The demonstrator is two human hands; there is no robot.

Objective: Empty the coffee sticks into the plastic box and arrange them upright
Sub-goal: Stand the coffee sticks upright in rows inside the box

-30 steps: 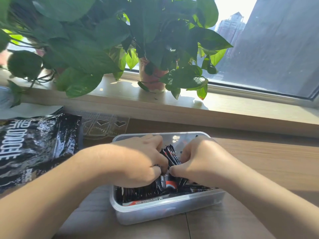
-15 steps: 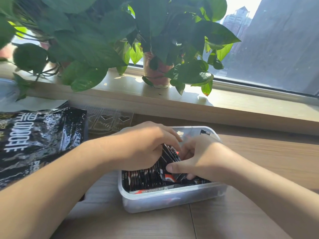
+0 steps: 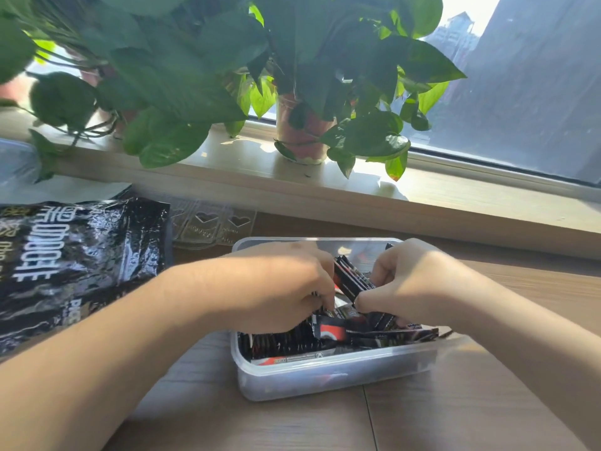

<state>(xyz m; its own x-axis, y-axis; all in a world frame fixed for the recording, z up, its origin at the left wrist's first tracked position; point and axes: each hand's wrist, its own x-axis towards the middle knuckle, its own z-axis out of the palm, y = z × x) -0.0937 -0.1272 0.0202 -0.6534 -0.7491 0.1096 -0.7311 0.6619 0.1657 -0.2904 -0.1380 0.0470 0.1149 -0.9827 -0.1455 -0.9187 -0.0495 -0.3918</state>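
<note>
A clear plastic box (image 3: 331, 375) sits on the wooden table in front of me, filled with several black and red coffee sticks (image 3: 292, 345). Both hands are inside it. My left hand (image 3: 276, 284) is curled over the sticks at the left, fingertips pressed into them. My right hand (image 3: 406, 281) pinches a small bundle of sticks (image 3: 353, 279) that stands tilted between the two hands. Sticks near the front wall lie flat or lean. The hands hide the sticks under them.
A crumpled black foil bag (image 3: 74, 258) lies at the left. A clear lid with heart cut-outs (image 3: 211, 224) rests behind the box. Potted plants (image 3: 302, 135) stand on the windowsill, leaves hanging over the table's back edge.
The view has shifted slightly. My left hand's fingers have closed down onto the sticks, and my right hand has raised and gathered the bundle between the hands.
</note>
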